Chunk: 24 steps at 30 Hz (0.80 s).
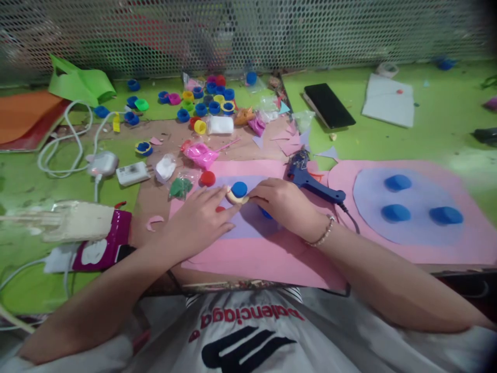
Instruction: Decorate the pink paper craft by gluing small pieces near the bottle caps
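Note:
A blue bottle cap (pixel 239 189) lies on a lilac sheet (pixel 248 230), with a cream, curved clay-like strip (pixel 235 199) along its near-left side. My left hand (pixel 200 220) rests flat with its fingers apart, fingertips touching the strip's left end and near edge. The fingers of my right hand (pixel 285 204) are pinched at the strip's right end. A red cap (pixel 207 178) sits beyond my left fingers. Another red piece shows partly under that hand, and a blue one is mostly hidden beneath my right hand. Pink sheet (pixel 267 259) lies under the lilac one.
To the right, a pink sheet (pixel 471 243) carries a lilac oval (pixel 373 191) with three blue caps. A blue glue gun (pixel 314 184) lies close to my right hand. Farther back are a phone (pixel 329 105), several loose caps (pixel 201 109) and a charger (pixel 132 174).

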Available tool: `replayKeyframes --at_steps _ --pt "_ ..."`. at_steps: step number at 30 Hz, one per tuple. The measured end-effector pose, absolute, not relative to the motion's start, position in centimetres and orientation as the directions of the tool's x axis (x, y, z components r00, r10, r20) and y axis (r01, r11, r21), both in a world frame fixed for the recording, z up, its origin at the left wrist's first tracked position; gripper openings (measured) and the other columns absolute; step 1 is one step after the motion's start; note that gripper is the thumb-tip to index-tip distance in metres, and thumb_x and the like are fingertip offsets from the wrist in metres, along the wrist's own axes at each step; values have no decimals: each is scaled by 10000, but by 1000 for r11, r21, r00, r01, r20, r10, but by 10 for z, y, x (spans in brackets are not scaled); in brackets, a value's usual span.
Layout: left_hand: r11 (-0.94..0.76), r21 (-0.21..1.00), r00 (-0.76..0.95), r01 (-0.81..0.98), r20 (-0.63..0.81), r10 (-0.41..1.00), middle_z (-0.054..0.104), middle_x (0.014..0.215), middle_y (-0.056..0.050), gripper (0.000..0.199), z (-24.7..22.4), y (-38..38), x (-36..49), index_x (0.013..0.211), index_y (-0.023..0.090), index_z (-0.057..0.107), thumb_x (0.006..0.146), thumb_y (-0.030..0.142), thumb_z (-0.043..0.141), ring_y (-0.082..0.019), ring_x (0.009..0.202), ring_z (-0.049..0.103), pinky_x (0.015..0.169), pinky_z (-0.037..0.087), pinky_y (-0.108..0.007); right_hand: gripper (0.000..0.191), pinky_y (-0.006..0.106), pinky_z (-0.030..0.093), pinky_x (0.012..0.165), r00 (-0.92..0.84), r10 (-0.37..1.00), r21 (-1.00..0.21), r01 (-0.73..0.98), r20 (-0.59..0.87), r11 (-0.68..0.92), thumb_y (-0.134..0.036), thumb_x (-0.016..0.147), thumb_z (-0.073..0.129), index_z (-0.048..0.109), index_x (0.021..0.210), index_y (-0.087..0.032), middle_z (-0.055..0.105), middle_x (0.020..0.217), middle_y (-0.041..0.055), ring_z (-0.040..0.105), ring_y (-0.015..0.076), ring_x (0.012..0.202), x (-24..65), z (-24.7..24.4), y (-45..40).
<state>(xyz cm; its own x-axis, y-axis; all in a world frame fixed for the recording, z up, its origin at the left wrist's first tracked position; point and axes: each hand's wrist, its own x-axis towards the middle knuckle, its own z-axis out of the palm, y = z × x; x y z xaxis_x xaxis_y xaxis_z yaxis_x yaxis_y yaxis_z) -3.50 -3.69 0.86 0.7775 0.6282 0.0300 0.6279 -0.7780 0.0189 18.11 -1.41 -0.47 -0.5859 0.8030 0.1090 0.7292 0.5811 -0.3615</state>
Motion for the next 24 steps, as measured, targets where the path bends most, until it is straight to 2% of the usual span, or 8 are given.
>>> replayKeyframes --at_steps 4,7,13,18,24 --pt "-774 13 771 633 85 632 493 1276 -162 361 11 -38 -35 1208 192 536 874 300 453 -289 1193 441 967 372 -463 208 272 425 742 -590 799 -397 710 117 582 -143 871 473 680 898 -149 659 838 72 579 172 786 184 -3 -16" --pt "-757 17 751 654 111 651 565 1141 -139 332 13 -39 -34 1159 150 558 875 278 444 -264 1079 503 897 420 -418 227 287 434 779 -573 811 -403 718 121 567 -151 884 449 670 934 -134 657 863 83 578 179 812 185 1 -18" --pt "-706 -40 707 707 17 707 581 844 -101 314 16 -44 -26 1064 98 585 864 305 460 -236 801 542 697 441 -374 251 353 411 852 -587 806 -259 769 73 584 -197 898 416 642 960 -107 603 931 120 528 214 879 183 10 -31" --pt "-690 -64 692 721 20 722 585 896 -130 350 14 -49 -23 1041 70 579 856 348 476 -254 861 535 724 427 -376 312 385 414 834 -538 843 -176 829 6 530 -324 881 458 580 1055 -96 545 1029 153 483 255 940 180 11 -44" --pt "-678 -79 678 731 -28 735 593 901 -116 340 12 -45 -23 1031 102 587 862 370 464 -259 868 534 732 416 -386 378 428 391 874 -539 842 -180 829 -4 530 -378 879 445 555 1094 -86 510 1125 175 446 290 1030 176 11 -54"
